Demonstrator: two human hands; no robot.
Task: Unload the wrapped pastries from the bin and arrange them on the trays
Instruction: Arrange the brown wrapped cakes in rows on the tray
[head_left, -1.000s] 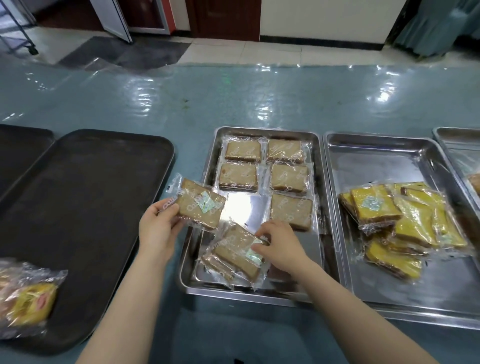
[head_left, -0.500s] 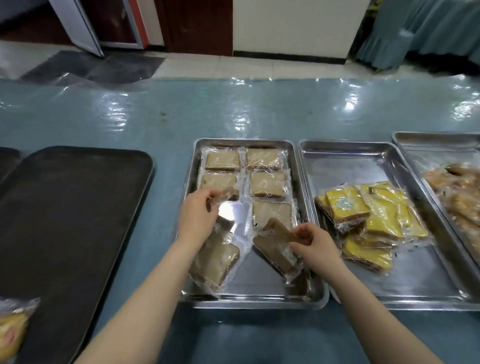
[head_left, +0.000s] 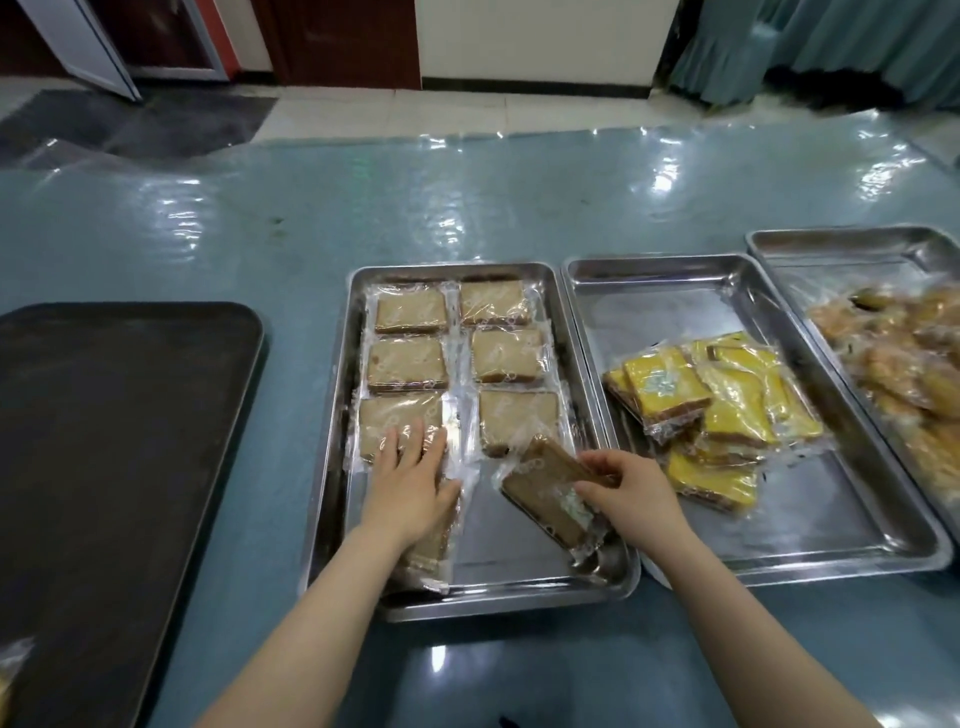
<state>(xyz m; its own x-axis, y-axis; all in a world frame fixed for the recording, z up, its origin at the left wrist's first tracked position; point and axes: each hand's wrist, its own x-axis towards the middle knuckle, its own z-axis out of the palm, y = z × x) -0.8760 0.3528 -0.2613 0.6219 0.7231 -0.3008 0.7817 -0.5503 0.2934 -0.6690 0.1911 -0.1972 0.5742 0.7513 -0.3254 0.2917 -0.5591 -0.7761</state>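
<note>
1. While the left-hand steel tray (head_left: 332, 415) fills in two columns, I judge this the arranging step: six brown pastries lie flat.
2. My left hand (head_left: 410, 478) presses flat, fingers straight, on the third-row left pastry (head_left: 395, 421).
3. My right hand (head_left: 634, 488) pinches a tilted wrapped pastry (head_left: 545, 488) just below the right column; next it needs laying flat there.
</note>
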